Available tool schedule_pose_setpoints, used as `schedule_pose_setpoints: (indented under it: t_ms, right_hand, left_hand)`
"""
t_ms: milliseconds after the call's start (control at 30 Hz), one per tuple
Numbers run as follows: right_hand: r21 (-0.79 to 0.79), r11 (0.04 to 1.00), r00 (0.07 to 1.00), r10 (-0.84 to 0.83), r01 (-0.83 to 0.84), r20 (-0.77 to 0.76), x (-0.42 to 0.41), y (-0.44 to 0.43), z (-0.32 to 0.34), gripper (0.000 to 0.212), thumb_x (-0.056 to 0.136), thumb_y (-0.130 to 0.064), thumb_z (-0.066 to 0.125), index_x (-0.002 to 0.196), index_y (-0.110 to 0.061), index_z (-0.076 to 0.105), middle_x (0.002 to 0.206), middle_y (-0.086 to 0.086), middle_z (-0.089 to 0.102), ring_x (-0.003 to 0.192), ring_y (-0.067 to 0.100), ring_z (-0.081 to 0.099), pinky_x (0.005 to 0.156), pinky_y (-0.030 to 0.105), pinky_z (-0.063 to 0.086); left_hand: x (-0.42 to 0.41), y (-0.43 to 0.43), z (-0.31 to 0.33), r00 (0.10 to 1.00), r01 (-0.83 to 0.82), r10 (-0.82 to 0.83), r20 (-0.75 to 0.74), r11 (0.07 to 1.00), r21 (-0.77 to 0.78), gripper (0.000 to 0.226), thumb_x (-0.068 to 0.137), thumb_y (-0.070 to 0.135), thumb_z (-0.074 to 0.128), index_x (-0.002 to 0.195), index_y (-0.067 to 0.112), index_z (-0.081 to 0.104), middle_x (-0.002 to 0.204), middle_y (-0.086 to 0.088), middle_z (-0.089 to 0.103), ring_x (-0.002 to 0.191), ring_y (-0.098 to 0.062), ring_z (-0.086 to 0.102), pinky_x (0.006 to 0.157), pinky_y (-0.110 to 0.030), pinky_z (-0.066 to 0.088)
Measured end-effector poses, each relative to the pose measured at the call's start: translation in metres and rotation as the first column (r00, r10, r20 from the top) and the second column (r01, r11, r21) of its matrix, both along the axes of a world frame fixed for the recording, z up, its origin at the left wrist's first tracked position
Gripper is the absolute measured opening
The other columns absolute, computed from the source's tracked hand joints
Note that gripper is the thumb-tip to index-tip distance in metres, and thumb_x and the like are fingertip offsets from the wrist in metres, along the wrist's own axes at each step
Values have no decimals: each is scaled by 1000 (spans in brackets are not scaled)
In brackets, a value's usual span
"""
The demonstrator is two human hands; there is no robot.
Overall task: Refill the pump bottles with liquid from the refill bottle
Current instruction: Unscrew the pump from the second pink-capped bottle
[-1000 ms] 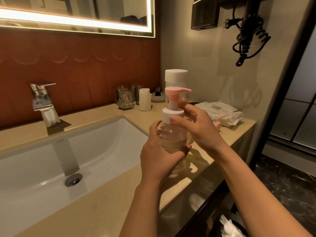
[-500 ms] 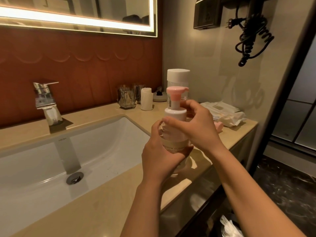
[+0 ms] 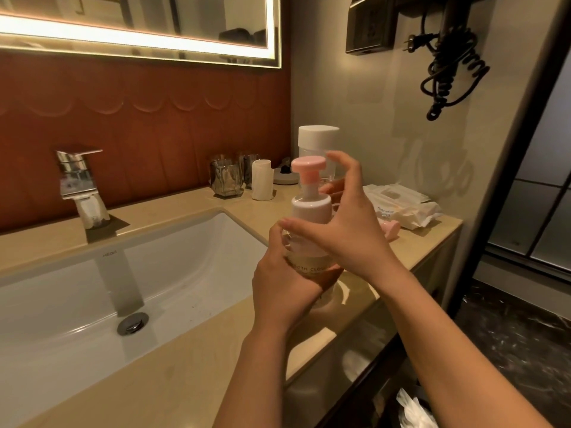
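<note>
1. Here, the left hand (image 3: 285,274) grips the pump bottle (image 3: 310,208), upright over the worktop (image 3: 185,381).
2. The right hand (image 3: 349,225) wraps its collar, thumb in front.
3. At twelve o'clock behind stands the refill bottle (image 3: 318,138).

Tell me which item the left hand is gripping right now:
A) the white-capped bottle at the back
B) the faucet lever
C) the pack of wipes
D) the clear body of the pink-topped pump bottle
D: the left hand is wrapped round the clear lower body of the pump bottle, held up over the counter edge, while the right hand grips the bottle higher up, just under the pink pump head.
</note>
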State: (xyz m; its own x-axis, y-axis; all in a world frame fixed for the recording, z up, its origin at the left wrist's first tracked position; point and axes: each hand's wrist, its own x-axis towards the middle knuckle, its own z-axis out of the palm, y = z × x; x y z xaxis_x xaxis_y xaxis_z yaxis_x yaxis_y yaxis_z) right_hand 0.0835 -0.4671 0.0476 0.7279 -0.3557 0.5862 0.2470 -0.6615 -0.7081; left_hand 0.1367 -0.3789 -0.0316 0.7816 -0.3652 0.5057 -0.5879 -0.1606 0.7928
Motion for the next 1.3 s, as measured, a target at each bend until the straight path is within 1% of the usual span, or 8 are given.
schedule_pose_setpoints:
  t_ms: [200,333,433,567,633,867,1067,1300]
  right_hand:
    - [40,995,995,92,-93,25,-6,-3,5,97,74,-20,78,146,-33,13,113,-10,57,104,0,55,88,15,44]
    - [108,980,981,156,-169,119,-10,-6,16,80,81,-21,72,141,-36,22,135,0,49,117,14,52,94,42,50]
    - [155,971,966,148,-183,212,-12,-11,25,76,77,-27,71,141,-29,30,135,4,47,112,22,55,87,47,53]
    - [270,932,928,142,-243,345,-16,-20,29,64,83,-12,68,138,-24,38,118,0,52,97,21,59,80,39,56]
    - [344,902,915,119,-262,385,-18,-26,28,59,83,-15,68,134,-29,42,128,9,47,102,24,59,78,32,55]
    - [495,830,900,21,-259,436,-27,-47,21,57,80,-20,72,129,-36,48,137,4,42,115,32,56,90,46,52]
    - [546,798,874,-53,-253,483,-37,-55,22,59,82,-11,67,133,-27,44,117,-5,50,103,18,63,79,27,53]
    - [634,743,871,-150,-213,468,-47,-70,18,79,65,-13,73,135,-23,39,116,-3,49,114,24,58,88,39,54]
  left_hand:
    - [0,0,2,999,-21,20,38,1000,9,88,57,56,80,121,52,20,107,28,45,100,0,50,85,-22,46]
    - [1,1,0,999,-11,11,43,1000,-1,92,54,58,80,126,47,24,111,26,50,104,-6,54,89,-31,51]
    - [1,2,0,998,-12,12,62,1000,-2,89,55,53,82,121,51,22,102,34,45,99,-1,51,87,-25,50]
    - [1,3,1,997,-23,23,77,1000,-6,90,55,57,80,122,51,19,105,33,42,99,3,47,84,-17,44]
    - [2,2,0,996,-26,27,82,1000,-7,91,54,60,79,123,51,20,104,37,40,99,5,46,85,-18,45]
    - [3,3,-1,997,-9,9,71,1000,-5,95,52,63,77,131,45,26,110,33,44,103,4,49,89,-22,48]
    - [3,2,-1,997,-23,23,67,1000,1,94,46,74,65,126,51,21,104,41,40,101,7,45,87,-17,44]
    - [3,2,-2,997,-18,18,74,1000,6,92,55,59,79,123,52,18,101,44,35,100,7,43,85,-15,40]
